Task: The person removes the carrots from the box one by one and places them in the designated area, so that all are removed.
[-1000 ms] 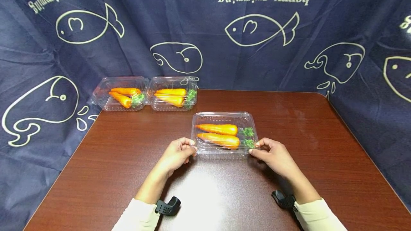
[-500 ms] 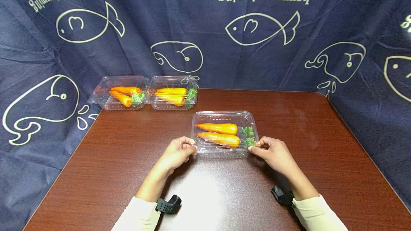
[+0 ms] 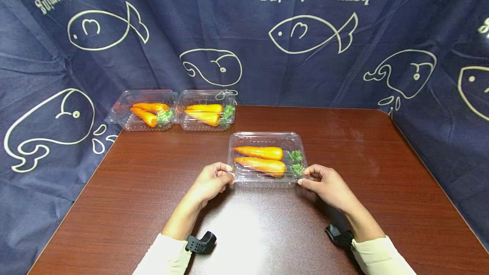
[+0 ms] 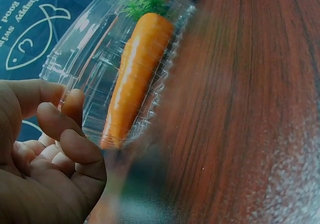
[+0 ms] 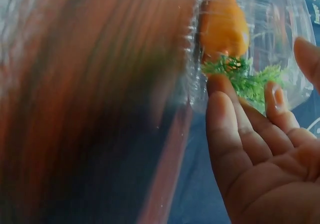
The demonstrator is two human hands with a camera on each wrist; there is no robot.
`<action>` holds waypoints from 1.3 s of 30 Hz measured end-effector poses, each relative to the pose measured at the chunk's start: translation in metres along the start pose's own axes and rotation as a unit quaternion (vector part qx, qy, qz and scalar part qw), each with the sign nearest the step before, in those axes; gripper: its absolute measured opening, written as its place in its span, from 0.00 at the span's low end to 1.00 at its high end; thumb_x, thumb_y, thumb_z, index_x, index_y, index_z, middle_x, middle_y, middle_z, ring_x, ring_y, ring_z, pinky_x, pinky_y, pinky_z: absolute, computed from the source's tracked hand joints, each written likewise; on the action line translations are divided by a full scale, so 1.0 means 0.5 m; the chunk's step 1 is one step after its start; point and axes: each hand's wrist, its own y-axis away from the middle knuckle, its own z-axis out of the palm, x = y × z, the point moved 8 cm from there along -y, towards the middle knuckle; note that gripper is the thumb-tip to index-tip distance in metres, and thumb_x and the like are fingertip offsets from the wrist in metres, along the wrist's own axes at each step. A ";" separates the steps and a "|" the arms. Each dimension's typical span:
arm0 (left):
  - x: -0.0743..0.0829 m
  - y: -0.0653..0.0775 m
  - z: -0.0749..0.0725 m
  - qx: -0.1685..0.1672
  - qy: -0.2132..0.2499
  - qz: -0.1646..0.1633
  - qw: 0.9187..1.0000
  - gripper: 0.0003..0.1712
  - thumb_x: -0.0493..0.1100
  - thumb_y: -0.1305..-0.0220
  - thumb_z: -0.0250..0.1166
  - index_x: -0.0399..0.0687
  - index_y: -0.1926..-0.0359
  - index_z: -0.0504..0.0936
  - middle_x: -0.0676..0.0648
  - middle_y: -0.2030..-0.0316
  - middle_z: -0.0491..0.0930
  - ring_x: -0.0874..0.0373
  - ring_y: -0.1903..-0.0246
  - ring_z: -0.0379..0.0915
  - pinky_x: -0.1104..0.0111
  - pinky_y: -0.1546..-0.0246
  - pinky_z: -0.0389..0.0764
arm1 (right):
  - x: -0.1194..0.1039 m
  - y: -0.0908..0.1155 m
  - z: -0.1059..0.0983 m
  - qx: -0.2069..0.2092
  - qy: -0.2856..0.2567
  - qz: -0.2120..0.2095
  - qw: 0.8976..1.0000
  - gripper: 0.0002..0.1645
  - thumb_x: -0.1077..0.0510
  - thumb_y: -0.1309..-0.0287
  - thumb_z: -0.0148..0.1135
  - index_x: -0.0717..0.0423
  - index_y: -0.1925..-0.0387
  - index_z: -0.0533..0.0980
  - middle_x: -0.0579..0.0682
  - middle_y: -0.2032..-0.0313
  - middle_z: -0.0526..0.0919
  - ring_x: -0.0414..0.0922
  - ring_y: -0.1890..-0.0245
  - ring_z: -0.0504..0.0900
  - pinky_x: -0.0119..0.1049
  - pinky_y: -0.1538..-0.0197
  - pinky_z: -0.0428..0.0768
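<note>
A clear plastic clamshell container [image 3: 263,136], its lid down, lies in the middle of the table in the head view. Through it show two orange carrots [image 3: 261,166] with green leafy tops [image 3: 296,169] at the right end. My left hand [image 3: 214,181] pinches the front left corner between thumb and fingers. At the front right corner, my right hand [image 3: 326,185] holds the rim with thumb and forefinger. Its other fingers [image 5: 222,116] lie along that end, near the greens, in the right wrist view. The left wrist view shows the carrot [image 4: 137,79] through the container's ridged wall.
Two similar clear containers, a left one [image 3: 145,94] and a right one [image 3: 206,94], stand side by side at the table's back left corner, each holding carrots and greens. A dark blue printed cloth [image 3: 244,20] hangs behind the brown table [image 3: 324,135].
My right hand has shifted very slightly right, its thumb sliding toward the container's corner. The left hand and the container stay in place.
</note>
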 end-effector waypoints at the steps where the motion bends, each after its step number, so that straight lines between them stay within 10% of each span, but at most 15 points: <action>1: 0.000 0.001 -0.001 0.001 -0.001 -0.001 1.000 0.10 0.29 0.41 0.59 0.33 0.57 0.73 0.48 0.79 0.77 0.64 0.83 0.61 0.75 0.81 0.66 | 0.000 0.001 0.002 -0.009 -0.008 -0.002 1.000 0.11 0.59 0.44 0.72 0.60 0.64 0.78 0.45 0.74 0.79 0.35 0.75 0.72 0.31 0.72 0.71; 24: -0.001 -0.004 0.000 0.000 -0.009 -0.004 1.000 0.10 0.29 0.41 0.59 0.31 0.57 0.74 0.48 0.79 0.77 0.64 0.83 0.63 0.75 0.80 0.67 | 0.024 -0.001 0.011 -0.023 -0.129 0.047 0.990 0.13 0.62 0.44 0.70 0.68 0.62 0.77 0.47 0.74 0.79 0.40 0.74 0.76 0.32 0.73 0.75; 39: -0.001 -0.005 -0.004 0.019 -0.005 -0.002 1.000 0.10 0.29 0.42 0.59 0.32 0.58 0.75 0.48 0.79 0.77 0.64 0.83 0.64 0.75 0.80 0.67 | 0.008 0.004 0.005 -0.007 -0.032 0.012 0.999 0.11 0.59 0.44 0.72 0.58 0.62 0.79 0.45 0.75 0.79 0.36 0.77 0.72 0.31 0.73 0.71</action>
